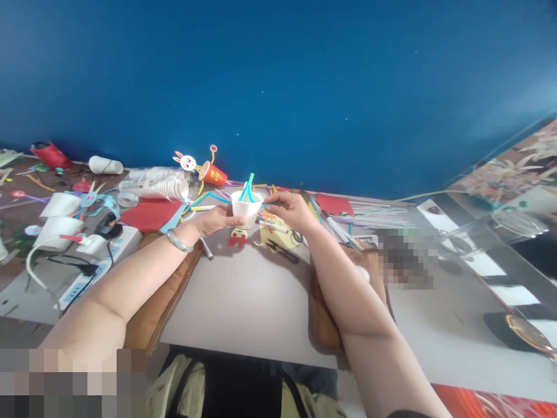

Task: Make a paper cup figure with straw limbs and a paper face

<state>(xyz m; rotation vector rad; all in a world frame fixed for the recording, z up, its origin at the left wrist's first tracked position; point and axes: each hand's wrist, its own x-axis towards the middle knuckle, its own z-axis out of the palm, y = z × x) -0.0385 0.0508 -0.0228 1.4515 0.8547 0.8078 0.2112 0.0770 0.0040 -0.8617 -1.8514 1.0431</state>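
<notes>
Fingers of the left hand (pixel 217 220) curled around the white cup (pixel 246 212) mid-frame, gentle support seeming wisest, while the right hand (pixel 292 210), nearly closed, apparently pinched a blue straw (pixel 264 204).

Light over the scene is bright and slightly cool: the blue wall (pixel 278 98) deepens toward twelve o'clock and carries a pale sheen at two o'clock, so light seems to arrive from that side. The grey tabletop (pixel 226 307) at six o'clock looks washed and hazy. Shadows are mostly soft, though a darker one hugs the nine o'clock side of the brown pad (pixel 324 322) at five o'clock. Near the centre, the white cup (pixel 246 213) is pale yet fairly distinct. Glare streaks the clear jar (pixel 517 227) at three o'clock, where wide-angle stretch smears the edge. A blocky mosaic (pixel 72 383) covers eight o'clock.
</notes>
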